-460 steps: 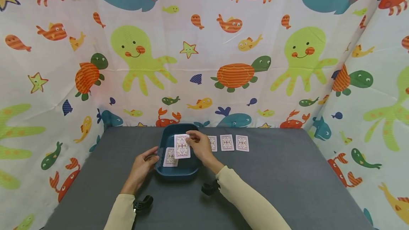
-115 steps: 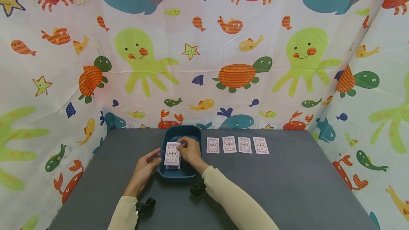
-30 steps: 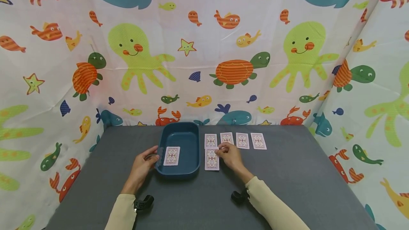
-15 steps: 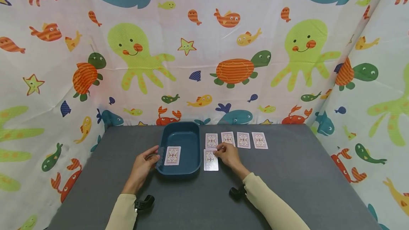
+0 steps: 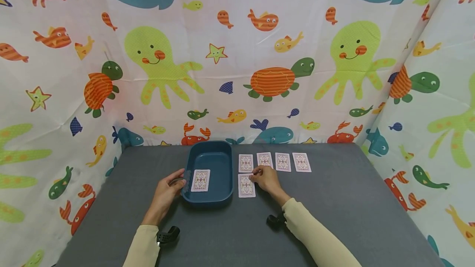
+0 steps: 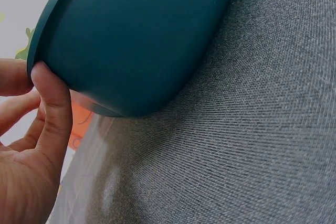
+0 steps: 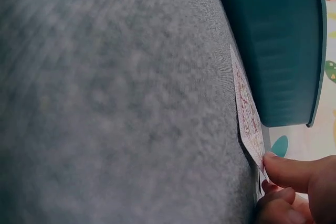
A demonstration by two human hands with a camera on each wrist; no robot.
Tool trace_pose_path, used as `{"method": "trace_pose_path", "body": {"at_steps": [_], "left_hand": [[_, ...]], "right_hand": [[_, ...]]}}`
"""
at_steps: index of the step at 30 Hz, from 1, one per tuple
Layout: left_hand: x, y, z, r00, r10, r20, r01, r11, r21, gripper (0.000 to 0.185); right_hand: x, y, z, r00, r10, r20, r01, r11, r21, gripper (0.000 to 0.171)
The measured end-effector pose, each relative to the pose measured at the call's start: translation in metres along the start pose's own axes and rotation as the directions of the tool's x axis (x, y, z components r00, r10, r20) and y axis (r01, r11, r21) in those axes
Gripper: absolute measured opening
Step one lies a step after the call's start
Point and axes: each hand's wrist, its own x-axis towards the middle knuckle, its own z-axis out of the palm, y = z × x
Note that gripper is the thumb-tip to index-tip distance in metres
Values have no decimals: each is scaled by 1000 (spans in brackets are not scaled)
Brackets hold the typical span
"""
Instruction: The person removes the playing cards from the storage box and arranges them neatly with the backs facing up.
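Note:
My left hand (image 5: 167,190) pinches the left rim of a dark blue plastic tray (image 5: 225,195), thumb outside the wall in the left wrist view, where the tray (image 6: 136,35) fills the top. Inside the tray, at its left, lies a face-down playing card (image 5: 200,180); whether others are under it I cannot tell. Just right of the tray, my right hand (image 5: 268,179) pinches another patterned playing card (image 5: 245,186) by its right edge. In the right wrist view the thumb lies on top of this card (image 7: 248,111), and its near edge is slightly off the cloth.
Behind the held card runs a row of several face-down cards, from the leftmost card (image 5: 245,163) to the rightmost card (image 5: 302,162). Grey cloth (image 5: 334,201) covers the table. A curtain with sea animals (image 5: 274,40) hangs behind and at the sides.
The row grew by a card at its right end since the oldest frame. The right hand has since carried a card from the tray to below the row's leftmost card; lately it shifts only slightly.

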Motion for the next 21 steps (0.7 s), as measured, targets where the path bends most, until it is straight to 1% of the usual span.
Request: {"method": "trace_pose_path", "body": {"at_steps": [11, 17, 21], "left_hand": [[1, 1, -1, 1000, 1, 3, -1, 1000, -14, 48], [1, 1, -1, 1000, 8, 6, -8, 1000, -14, 48], [1, 1, -1, 1000, 5, 6, -5, 1000, -21, 47]], "right_hand": [[-1, 2, 1, 999, -1, -39, 3, 999, 54, 16], [-4, -5, -8, 999, 5, -49, -1, 996, 88, 14], [-7, -16, -17, 998, -12, -61, 19, 993, 117, 14]]}}
